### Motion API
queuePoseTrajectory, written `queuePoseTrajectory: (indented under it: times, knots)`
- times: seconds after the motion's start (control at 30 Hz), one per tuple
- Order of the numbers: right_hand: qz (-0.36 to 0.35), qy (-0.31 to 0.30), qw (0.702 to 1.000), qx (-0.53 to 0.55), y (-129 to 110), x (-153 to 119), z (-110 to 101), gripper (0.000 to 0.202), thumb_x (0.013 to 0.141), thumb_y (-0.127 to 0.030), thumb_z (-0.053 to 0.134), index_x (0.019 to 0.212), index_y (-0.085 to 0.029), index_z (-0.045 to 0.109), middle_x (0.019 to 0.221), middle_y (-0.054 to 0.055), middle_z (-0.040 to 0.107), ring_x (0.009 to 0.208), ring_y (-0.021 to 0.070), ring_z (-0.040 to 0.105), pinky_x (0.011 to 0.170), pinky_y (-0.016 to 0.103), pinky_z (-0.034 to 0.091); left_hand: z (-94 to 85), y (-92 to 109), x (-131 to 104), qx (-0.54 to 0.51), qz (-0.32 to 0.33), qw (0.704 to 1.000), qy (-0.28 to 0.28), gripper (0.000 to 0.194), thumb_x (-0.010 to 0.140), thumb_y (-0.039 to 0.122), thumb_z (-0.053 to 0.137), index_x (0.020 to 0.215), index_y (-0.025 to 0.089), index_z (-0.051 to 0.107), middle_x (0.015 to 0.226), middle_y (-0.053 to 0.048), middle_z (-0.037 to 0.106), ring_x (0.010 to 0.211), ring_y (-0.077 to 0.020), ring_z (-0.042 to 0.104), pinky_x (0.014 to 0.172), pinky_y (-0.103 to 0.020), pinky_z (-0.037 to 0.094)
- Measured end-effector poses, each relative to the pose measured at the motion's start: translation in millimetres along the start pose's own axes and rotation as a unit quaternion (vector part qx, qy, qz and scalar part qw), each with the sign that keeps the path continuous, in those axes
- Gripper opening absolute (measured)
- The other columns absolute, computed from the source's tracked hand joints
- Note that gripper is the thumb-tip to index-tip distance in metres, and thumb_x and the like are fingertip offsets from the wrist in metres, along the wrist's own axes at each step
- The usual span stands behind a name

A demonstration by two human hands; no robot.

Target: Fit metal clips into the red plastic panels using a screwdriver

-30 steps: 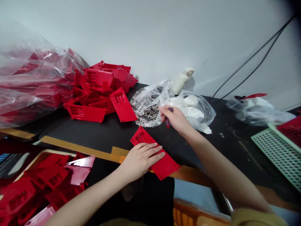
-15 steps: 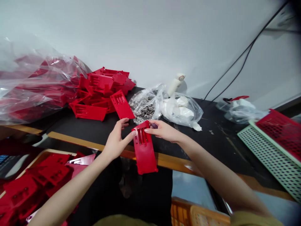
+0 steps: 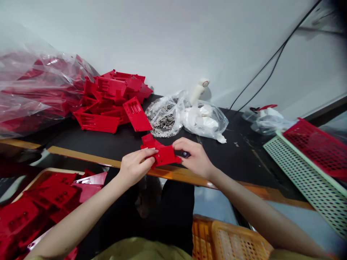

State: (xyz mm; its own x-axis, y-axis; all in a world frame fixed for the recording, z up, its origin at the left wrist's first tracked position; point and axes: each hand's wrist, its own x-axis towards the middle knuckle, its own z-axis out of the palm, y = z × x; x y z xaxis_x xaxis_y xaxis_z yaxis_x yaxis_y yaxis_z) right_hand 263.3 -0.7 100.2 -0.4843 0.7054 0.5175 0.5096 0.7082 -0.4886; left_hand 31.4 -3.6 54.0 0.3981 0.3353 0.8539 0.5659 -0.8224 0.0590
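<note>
A red plastic panel part (image 3: 166, 155) is held over the table's front edge, turned so that a short side with small holes faces me. My left hand (image 3: 138, 163) pinches its left side between thumb and fingers. At the part's right end is my right hand (image 3: 196, 159), with index finger and thumb at its edge. The same hand is curled around a small object with a dark purple rounded end (image 3: 185, 154); the rest of it is hidden in the palm. Just beyond, another red panel (image 3: 137, 115) leans against the pile.
Red parts are piled (image 3: 108, 97) at the back left beside a large clear bag (image 3: 32, 86). A bag of small metal pieces (image 3: 165, 121), a bag of white items (image 3: 206, 121) and a white bottle (image 3: 200, 90) stand centrally. Green basket (image 3: 303, 184) right; filled bin (image 3: 54, 198) lower left; orange basket (image 3: 238, 242) below.
The red part has been tipped from hanging lengthwise to lying crosswise, its end facing me. My left hand has closed on its left side; my right hand stays at its right.
</note>
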Motion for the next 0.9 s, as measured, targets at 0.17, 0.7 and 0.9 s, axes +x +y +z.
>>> queuePoseTrajectory:
  times: [0.17, 0.7, 0.9]
  knots:
    - [0.025, -0.057, 0.998, -0.033, 18, -32, 21, 0.029, 0.081, -0.01, 0.058, 0.104, -0.022, 0.071, 0.093, 0.005, 0.067, 0.072, 0.0124, 0.063, 0.06, 0.022, 0.046, 10.9, -3, -30, -0.034, -0.015, 0.995, -0.091, 0.017, 0.084, 0.004, 0.052, 0.088, 0.017, 0.062, 0.111, -0.008, 0.073, 0.106, -0.0191, 0.068, 0.092, -0.03, 0.055]
    - [0.283, 0.224, 0.889, 0.28, 43, -20, -5, 0.048, 0.091, -0.058, 0.043, 0.063, -0.021, 0.057, 0.043, -0.003, 0.044, 0.032, 0.0097, 0.037, 0.031, 0.023, 0.03, 6.1, 9, -27, -0.093, -0.197, 0.949, -0.228, 0.051, 0.084, 0.047, 0.064, 0.124, 0.018, 0.053, 0.129, -0.013, 0.062, 0.118, -0.0255, 0.059, 0.103, -0.045, 0.045]
    - [0.397, -0.039, 0.821, 0.409, 49, -23, 7, 0.032, 0.062, -0.039, 0.085, 0.075, -0.017, 0.065, 0.067, 0.003, 0.072, 0.059, 0.0137, 0.066, 0.053, 0.023, 0.054, 6.4, 5, -32, -0.094, -0.202, 0.95, -0.219, 0.038, 0.086, 0.038, 0.065, 0.117, 0.019, 0.06, 0.124, -0.012, 0.064, 0.11, -0.0246, 0.062, 0.093, -0.041, 0.051]
